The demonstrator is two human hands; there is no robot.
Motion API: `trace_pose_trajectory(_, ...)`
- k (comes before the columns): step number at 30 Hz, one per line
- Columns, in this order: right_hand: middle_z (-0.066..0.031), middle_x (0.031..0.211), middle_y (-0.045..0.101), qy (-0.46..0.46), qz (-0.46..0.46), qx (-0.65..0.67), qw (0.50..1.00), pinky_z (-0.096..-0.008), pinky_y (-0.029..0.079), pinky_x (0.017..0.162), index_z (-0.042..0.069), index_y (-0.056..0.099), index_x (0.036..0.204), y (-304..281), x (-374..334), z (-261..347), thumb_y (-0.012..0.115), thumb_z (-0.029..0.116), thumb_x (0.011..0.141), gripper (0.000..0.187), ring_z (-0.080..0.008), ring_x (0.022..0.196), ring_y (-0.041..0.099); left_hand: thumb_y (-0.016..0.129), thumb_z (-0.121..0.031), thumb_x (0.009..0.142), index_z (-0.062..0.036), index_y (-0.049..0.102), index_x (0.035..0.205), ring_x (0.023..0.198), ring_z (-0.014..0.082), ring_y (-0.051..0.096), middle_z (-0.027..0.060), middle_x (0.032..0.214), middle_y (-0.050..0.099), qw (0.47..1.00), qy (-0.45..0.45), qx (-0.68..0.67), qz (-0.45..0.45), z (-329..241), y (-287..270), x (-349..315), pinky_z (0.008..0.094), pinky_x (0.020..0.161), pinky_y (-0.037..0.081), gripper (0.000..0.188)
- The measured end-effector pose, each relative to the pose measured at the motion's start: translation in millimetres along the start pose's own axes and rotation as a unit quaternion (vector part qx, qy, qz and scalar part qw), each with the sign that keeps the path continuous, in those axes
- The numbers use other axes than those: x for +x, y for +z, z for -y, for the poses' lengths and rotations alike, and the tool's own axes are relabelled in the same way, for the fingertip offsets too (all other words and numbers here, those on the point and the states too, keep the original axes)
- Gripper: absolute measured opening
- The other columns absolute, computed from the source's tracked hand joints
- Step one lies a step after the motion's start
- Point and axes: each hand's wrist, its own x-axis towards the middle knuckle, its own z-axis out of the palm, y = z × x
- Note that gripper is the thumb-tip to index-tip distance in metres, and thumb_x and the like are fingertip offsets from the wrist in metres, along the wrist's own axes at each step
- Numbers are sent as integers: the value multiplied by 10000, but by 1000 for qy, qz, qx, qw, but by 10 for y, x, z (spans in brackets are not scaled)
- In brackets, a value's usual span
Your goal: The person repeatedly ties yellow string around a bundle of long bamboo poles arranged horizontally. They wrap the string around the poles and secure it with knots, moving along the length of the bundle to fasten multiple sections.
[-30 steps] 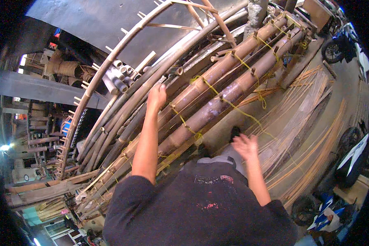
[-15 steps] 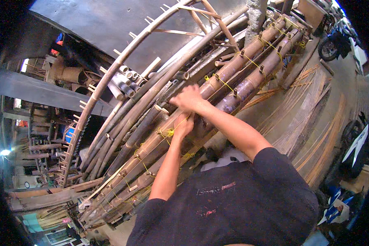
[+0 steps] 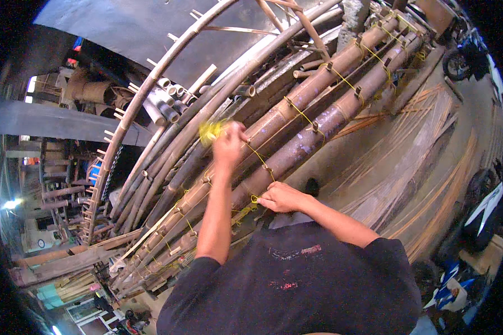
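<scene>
Two thick brown bamboo poles (image 3: 336, 125) lie side by side, running from lower left to upper right. Short dark pegs (image 3: 315, 127) stick out of them, and thin yellow cord (image 3: 300, 111) is strung across from one pole to the other. Over the far pole, my left hand (image 3: 229, 142) is closed on a bunch of yellow cord, which is smeared by motion. My right hand (image 3: 284, 197) rests at the near pole's closer side, its fingers pinched on looped yellow cord beside the thumb. One stretch of cord passes between the two hands.
Beyond the poles lie more bamboo lengths (image 3: 184, 145) and a stack of cut tubes (image 3: 161, 109). A curved bamboo frame with pegs (image 3: 129, 99) arches at the left. Long thin strips (image 3: 399, 167) cover the floor at right, near parked motorbikes (image 3: 461, 61).
My hands were together over the far pole and are now apart. The left has lifted the cord bunch up and away; the right has come down to the near pole's closer side.
</scene>
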Motion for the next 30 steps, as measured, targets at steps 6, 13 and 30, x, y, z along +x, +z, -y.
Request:
trace_pose_trajectory(6,-138,777,675,-7,-28,-375,927,-405,461,906,65,692,797,326,-47,53,582,295,847,261,-271,796,661,483,-267,911,-17,651,945,869,408,628,228,901,658,924,-6,371,-94,1086,-72,731,505,776,475,304)
trace_pose_trajectory(13,-183,1120,644,113,53,342,931,-414,463,929,117,624,1189,1040,125,635,591,332,901,361,-303,1062,610,464,-301,935,-2,646,1044,988,418,611,261,1021,639,957,38,286,37,446,-1087,9,473,861,471,366)
trace_pose_trajectory(30,-121,810,644,52,-24,87,995,-394,476,787,-2,681,936,534,2117,788,432,473,978,538,-216,792,583,523,-269,929,-53,643,1070,1010,433,575,220,1050,640,966,50,235,94,1141,-1567,-1301,489,865,443,284)
